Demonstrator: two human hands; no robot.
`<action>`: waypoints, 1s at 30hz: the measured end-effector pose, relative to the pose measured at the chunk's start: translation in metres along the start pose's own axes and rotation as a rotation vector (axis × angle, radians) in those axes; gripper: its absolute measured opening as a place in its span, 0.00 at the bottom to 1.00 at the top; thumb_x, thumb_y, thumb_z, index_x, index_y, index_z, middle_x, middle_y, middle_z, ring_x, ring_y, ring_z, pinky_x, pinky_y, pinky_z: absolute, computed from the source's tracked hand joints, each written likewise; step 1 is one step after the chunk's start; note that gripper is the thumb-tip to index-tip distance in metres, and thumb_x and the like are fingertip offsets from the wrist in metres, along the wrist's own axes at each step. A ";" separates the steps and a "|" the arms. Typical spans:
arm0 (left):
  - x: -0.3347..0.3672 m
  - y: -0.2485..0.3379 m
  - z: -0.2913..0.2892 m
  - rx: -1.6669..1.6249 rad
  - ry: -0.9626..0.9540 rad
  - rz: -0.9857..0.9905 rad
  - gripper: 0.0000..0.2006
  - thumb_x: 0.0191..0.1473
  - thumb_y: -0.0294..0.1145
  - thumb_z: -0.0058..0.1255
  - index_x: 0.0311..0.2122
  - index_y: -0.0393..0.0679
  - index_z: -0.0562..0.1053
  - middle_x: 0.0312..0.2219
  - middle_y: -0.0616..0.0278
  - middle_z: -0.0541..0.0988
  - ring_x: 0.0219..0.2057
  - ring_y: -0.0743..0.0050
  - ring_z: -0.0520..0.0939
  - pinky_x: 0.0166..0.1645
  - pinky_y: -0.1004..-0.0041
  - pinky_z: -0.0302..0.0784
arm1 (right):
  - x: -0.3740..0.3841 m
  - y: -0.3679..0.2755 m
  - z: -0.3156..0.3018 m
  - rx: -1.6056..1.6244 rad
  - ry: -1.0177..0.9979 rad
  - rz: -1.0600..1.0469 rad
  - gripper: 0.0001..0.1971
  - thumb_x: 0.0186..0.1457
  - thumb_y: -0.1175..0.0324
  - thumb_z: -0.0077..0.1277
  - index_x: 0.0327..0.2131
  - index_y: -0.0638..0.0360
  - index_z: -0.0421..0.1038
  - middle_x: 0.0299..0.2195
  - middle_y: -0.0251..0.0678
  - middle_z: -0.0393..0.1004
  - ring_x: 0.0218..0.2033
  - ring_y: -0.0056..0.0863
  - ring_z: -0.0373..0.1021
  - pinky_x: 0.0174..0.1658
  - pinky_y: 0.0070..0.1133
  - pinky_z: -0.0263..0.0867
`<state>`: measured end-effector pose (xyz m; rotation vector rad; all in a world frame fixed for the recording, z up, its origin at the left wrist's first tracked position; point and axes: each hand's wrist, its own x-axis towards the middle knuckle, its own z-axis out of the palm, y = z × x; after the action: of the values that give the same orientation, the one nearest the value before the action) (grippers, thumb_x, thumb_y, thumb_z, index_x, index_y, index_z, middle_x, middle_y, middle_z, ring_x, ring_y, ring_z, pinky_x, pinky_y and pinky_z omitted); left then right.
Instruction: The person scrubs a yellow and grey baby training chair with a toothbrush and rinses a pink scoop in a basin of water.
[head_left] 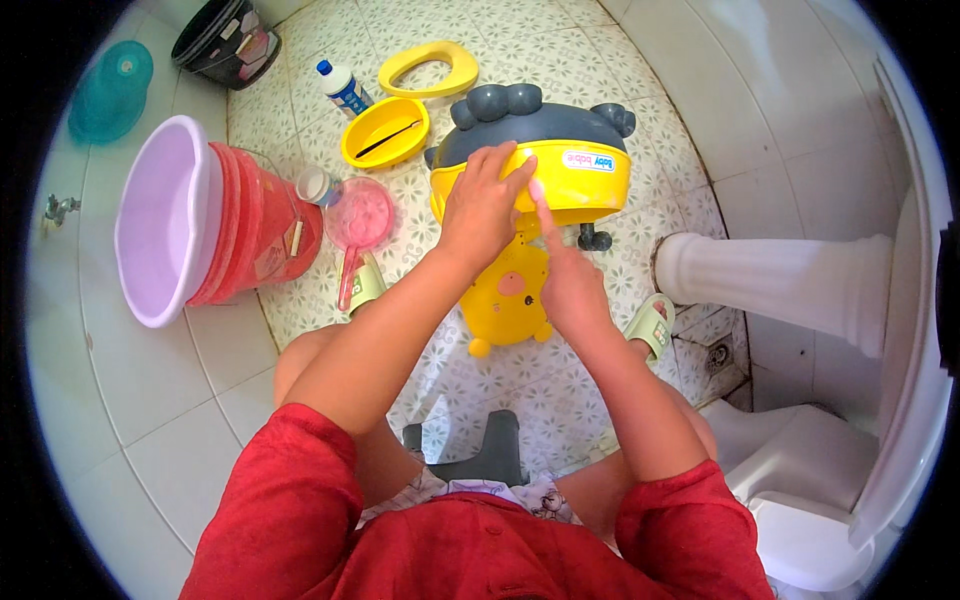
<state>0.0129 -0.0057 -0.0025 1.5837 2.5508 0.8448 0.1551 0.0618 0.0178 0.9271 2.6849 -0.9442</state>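
Yellow potty [588,188] seems at the rubbing step, six-o'clock side; left hand [484,205] spreads, steadying; right hand [573,285] extends one finger; next presumably needs even pressure.

Pale tiles cover the left wall [150,385] and right wall [800,115] beside me, dark grime marking the right one's foot. Underfoot, the floor [530,25] is tiled in small leafy flowers. A metal tap [62,208] juts out on the left; opposite stand a white pedestal [775,285], a drain [718,355] near its base, and a toilet [805,535]. The light is bright.
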 end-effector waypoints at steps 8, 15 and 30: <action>0.000 0.000 -0.001 0.002 -0.008 0.000 0.34 0.34 0.19 0.61 0.53 0.47 0.70 0.54 0.54 0.67 0.55 0.53 0.66 0.59 0.64 0.65 | 0.002 -0.001 -0.002 -0.090 -0.058 0.062 0.57 0.41 0.71 0.61 0.65 0.25 0.28 0.30 0.49 0.72 0.32 0.47 0.73 0.38 0.38 0.68; -0.001 0.000 -0.002 0.003 -0.021 -0.018 0.33 0.35 0.21 0.61 0.53 0.48 0.70 0.55 0.55 0.67 0.55 0.53 0.66 0.59 0.64 0.64 | -0.004 -0.003 -0.006 -0.046 0.009 0.109 0.49 0.46 0.84 0.43 0.66 0.29 0.31 0.25 0.47 0.73 0.27 0.45 0.73 0.32 0.35 0.68; 0.000 0.000 0.000 0.014 -0.022 -0.019 0.33 0.35 0.21 0.62 0.53 0.48 0.71 0.54 0.56 0.67 0.55 0.54 0.66 0.59 0.64 0.64 | -0.004 -0.003 -0.003 -0.053 -0.004 0.140 0.50 0.46 0.81 0.45 0.66 0.32 0.27 0.23 0.47 0.73 0.25 0.46 0.72 0.30 0.36 0.67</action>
<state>0.0126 -0.0063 -0.0025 1.5608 2.5576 0.8051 0.1570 0.0594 0.0231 1.0840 2.5880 -0.8412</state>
